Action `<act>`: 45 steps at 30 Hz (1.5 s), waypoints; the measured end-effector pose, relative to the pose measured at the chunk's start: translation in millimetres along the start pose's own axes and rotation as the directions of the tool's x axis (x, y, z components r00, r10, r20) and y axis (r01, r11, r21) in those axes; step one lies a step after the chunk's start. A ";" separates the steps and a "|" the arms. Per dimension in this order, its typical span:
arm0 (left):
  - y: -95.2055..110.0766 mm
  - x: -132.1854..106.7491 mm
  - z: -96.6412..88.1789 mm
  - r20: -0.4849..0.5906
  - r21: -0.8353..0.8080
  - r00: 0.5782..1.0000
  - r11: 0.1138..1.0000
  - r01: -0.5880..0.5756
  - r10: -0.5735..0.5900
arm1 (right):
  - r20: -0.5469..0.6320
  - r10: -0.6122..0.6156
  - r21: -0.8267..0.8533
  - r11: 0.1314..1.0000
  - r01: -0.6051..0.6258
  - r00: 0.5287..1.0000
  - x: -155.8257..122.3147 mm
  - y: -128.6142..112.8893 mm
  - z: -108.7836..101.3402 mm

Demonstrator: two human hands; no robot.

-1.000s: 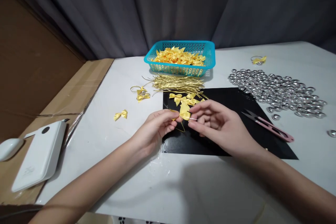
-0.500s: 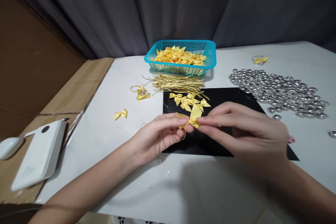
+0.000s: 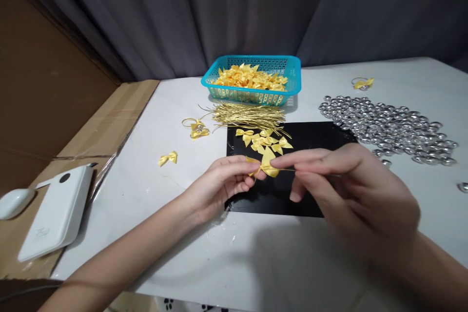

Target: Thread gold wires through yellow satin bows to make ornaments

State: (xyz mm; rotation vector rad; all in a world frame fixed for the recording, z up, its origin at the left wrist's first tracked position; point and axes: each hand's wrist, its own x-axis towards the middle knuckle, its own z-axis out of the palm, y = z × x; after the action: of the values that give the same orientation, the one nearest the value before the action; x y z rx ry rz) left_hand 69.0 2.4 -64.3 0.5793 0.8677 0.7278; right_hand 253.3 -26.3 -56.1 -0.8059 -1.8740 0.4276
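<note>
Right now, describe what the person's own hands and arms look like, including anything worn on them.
The left hand and right hand are both ungloved, with slim fingers. No ring, watch or bracelet shows on either. The left forearm is sleeveless as far as it shows and narrows toward the wrist; the right forearm shows no sleeve either.

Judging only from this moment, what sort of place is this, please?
It looks like a small craft worktable, though whether at home or in a workshop I cannot tell. The left hand holds a yellow bow; nearby lie a bundle of gold cords and many shiny silver pieces.
</note>
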 end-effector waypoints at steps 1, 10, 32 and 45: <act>-0.2 0.2 -0.2 0.019 0.011 1.000 1.000 0.002 -0.003 | -0.009 0.040 0.069 0.997 -0.039 0.999 -1.3 1.4 1.5; -1.9 -0.4 -2.0 0.079 0.093 0.996 0.995 -0.039 0.031 | -0.052 0.197 0.179 0.966 -0.185 0.979 -0.8 -2.1 3.4; -6.3 -7.1 6.0 -0.304 0.136 0.937 0.981 -0.136 0.172 | 0.214 0.827 0.286 0.455 -0.843 0.519 -22.2 -9.5 57.4; -12.2 -11.7 7.1 -0.320 0.149 0.926 0.976 -0.158 0.199 | 0.169 0.602 0.197 0.755 -0.625 0.781 -23.6 -1.3 54.6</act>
State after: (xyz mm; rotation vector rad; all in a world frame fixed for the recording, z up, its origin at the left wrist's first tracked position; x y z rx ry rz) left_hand 73.8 -15.2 -63.8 0.6598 1.1898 0.9624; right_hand 210.0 -40.3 -94.3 -1.2468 -1.5537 1.1082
